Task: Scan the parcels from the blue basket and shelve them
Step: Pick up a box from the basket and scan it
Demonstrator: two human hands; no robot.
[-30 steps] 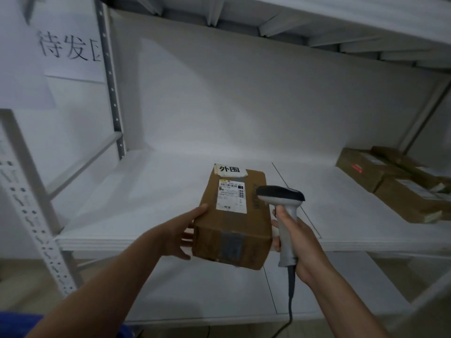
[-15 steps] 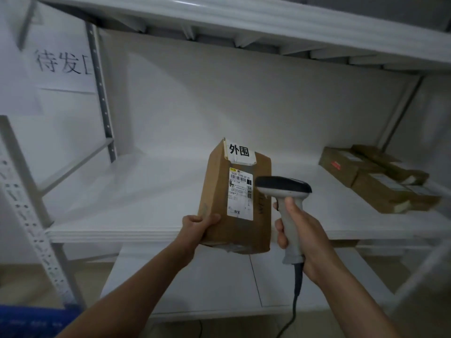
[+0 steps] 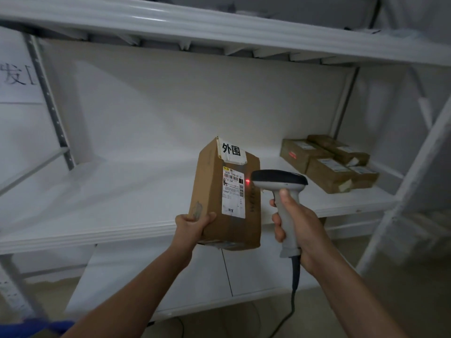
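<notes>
**Parcel upright at frame centre, scanner just to its right**

The left hand (image 3: pixel 192 226) grips the parcel (image 3: pixel 225 193) by its lower left corner, long axis vertical. The right hand (image 3: pixel 296 223) is wrapped around the scanner (image 3: pixel 280 181), whose red dot lands beside the label (image 3: pixel 233 191). The shelf (image 3: pixel 109 191) lies just behind.

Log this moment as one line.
left hand: holds parcel upright | right hand: aims scanner at label | red dot right of label
</notes>
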